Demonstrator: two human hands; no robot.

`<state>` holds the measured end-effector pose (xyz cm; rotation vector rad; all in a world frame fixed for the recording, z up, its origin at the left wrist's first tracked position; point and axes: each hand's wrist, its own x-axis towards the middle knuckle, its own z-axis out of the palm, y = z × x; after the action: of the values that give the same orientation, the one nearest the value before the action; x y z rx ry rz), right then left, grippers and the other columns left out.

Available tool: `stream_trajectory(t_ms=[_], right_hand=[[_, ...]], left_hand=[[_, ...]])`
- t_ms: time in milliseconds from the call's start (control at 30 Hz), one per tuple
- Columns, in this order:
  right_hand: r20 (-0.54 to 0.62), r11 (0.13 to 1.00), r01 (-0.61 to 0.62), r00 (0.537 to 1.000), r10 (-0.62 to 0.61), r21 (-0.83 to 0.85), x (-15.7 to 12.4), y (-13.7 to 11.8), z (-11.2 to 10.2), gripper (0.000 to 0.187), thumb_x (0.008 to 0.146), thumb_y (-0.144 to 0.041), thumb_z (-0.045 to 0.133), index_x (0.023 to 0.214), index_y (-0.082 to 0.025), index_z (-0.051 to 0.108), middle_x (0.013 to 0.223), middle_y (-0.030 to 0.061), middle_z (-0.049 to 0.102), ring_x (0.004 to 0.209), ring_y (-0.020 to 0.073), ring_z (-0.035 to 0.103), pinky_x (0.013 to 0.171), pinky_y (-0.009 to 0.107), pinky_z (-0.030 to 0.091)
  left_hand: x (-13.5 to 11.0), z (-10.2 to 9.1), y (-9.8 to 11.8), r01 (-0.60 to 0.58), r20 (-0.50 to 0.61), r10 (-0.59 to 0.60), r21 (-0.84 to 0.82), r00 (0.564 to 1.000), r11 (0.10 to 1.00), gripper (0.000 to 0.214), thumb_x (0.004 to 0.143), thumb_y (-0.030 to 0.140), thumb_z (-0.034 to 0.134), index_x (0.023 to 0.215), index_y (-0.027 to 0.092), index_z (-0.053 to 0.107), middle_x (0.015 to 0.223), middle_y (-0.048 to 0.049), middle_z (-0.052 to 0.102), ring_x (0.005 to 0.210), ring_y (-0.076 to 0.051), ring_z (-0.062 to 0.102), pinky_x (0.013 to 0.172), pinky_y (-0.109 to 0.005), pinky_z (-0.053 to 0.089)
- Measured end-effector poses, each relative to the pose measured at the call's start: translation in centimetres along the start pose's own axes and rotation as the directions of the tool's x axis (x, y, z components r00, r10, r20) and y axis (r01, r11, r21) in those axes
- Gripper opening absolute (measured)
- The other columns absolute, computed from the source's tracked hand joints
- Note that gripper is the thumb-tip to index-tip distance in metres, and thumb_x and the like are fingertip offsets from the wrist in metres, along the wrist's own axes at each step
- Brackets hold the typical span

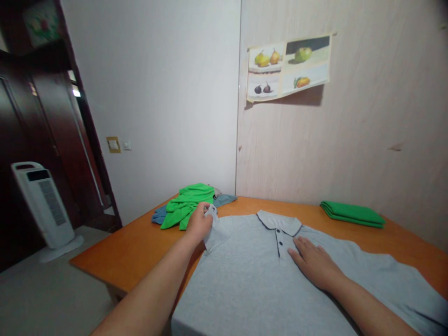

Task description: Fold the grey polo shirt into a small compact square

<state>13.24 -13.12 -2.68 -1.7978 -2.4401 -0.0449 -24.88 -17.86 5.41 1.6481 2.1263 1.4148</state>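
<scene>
A light grey polo shirt [252, 266] lies spread front side up, its collar [280, 223] pointing toward the wall and dark buttons showing on the placket. My left hand [200, 223] pinches the edge of the sleeve on the left and lifts it a little. Flat on the chest, just right of the placket, rests my right hand [313, 261] with its fingers stretched out. The shirt's lower hem runs out of view at the bottom.
Behind my left hand sits a crumpled bright green garment [191, 200] on bluish cloth [226, 199]. A folded green cloth [352, 214] lies at the back right of the orange-brown table [129, 252]. A white tower heater [47, 205] stands on the floor at left.
</scene>
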Motion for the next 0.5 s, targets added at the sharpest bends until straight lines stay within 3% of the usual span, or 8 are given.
stream_trajectory(t_ms=[167, 233, 300, 400, 500], right_hand=[[0.007, 1.0, -0.006, 1.0, 0.006, 0.007, -0.1, -0.2, -0.3, 0.069, 0.097, -0.052, 0.024, 0.149, -0.01, 0.039, 0.157, 0.0147, 0.033, 0.147, 0.029, 0.026, 0.116, 0.052, 0.023], [0.007, 1.0, -0.008, 1.0, 0.008, 0.01, -0.1, -0.2, -0.4, 0.068, 0.097, -0.052, 0.025, 0.149, -0.011, 0.04, 0.157, 0.0148, 0.034, 0.147, 0.029, 0.026, 0.116, 0.052, 0.023], [0.007, 1.0, -0.006, 1.0, 0.006, 0.013, -0.1, -0.2, -0.4, 0.068, 0.097, -0.052, 0.025, 0.149, -0.011, 0.04, 0.157, 0.0146, 0.034, 0.147, 0.0289, 0.026, 0.116, 0.052, 0.024], [0.01, 1.0, -0.002, 1.0, 0.001, 0.015, -0.2, -0.3, -0.6, 0.068, 0.097, -0.052, 0.024, 0.149, -0.011, 0.04, 0.157, 0.0144, 0.034, 0.147, 0.0289, 0.026, 0.116, 0.052, 0.024], [0.005, 1.0, 0.0, 1.0, 0.0, 0.02, -0.3, -0.3, -0.6, 0.069, 0.097, -0.052, 0.024, 0.149, -0.011, 0.04, 0.157, 0.0145, 0.034, 0.147, 0.029, 0.026, 0.116, 0.052, 0.024]], left_hand=[[-1.9, 0.7, 3.3, -0.226, 0.053, 0.226, -0.006, 0.973, 0.974, 0.041, 0.084, 0.013, 0.054, 0.124, 0.023, 0.053, 0.121, -0.006, 0.067, 0.112, -0.021, 0.062, 0.094, -0.03, 0.045], [-3.0, 1.3, 4.8, -0.267, 0.098, 0.268, -0.021, 0.958, 0.963, 0.041, 0.086, 0.016, 0.055, 0.127, 0.023, 0.052, 0.122, -0.0073, 0.067, 0.112, -0.022, 0.062, 0.095, -0.033, 0.046], [-4.0, 2.1, 5.9, -0.31, 0.211, 0.324, -0.099, 0.922, 0.946, 0.046, 0.086, 0.021, 0.059, 0.131, 0.024, 0.051, 0.125, -0.0075, 0.065, 0.106, -0.021, 0.063, 0.09, -0.031, 0.048], [-4.5, 3.0, 6.6, -0.247, 0.315, 0.304, -0.209, 0.899, 0.946, 0.055, 0.084, 0.032, 0.064, 0.136, 0.022, 0.048, 0.126, -0.0101, 0.064, 0.08, -0.017, 0.065, 0.072, -0.028, 0.051], [-4.0, 3.4, 6.0, -0.162, 0.272, 0.223, -0.232, 0.936, 0.959, 0.046, 0.086, 0.034, 0.061, 0.129, 0.017, 0.055, 0.114, -0.0098, 0.068, 0.082, -0.017, 0.065, 0.072, -0.028, 0.051]])
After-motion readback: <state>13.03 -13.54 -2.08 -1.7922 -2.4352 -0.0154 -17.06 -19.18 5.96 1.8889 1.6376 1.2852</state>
